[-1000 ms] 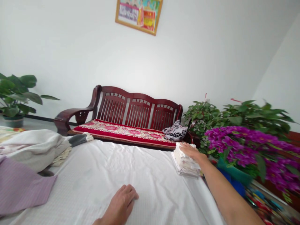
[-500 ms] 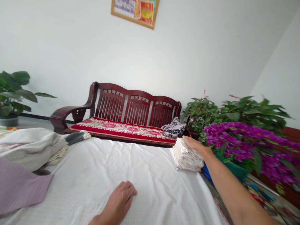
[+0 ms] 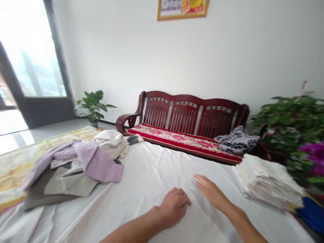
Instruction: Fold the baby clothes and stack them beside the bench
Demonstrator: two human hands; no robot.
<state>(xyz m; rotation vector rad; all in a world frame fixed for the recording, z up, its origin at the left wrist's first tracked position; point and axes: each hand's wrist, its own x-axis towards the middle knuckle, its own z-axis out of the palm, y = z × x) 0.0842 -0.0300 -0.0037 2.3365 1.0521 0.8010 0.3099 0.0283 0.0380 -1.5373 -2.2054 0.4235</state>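
My left hand (image 3: 176,206) rests on the white cloth (image 3: 152,175), its fingers loosely bent and nothing visible in them. Just to its right, my right hand (image 3: 209,191) is over the same cloth, open, with its fingers stretched out and holding nothing. At the right edge of the cloth sits a stack of folded white fabric (image 3: 269,180), apart from both hands. On the left lies a loose heap of clothes, with a lilac garment (image 3: 97,162), a grey one (image 3: 68,184) and a cream one (image 3: 111,140).
A dark red wooden bench (image 3: 183,111) with a red floral cover and a patterned cushion (image 3: 236,140) stands behind the cloth. Leafy plants (image 3: 293,125) and purple flowers (image 3: 315,157) are at the right. A potted plant (image 3: 93,104) and a glass door (image 3: 37,67) are at the left.
My right hand has left the folded stack and come back beside my left hand. The view has turned left, bringing the clothes heap and door into sight.
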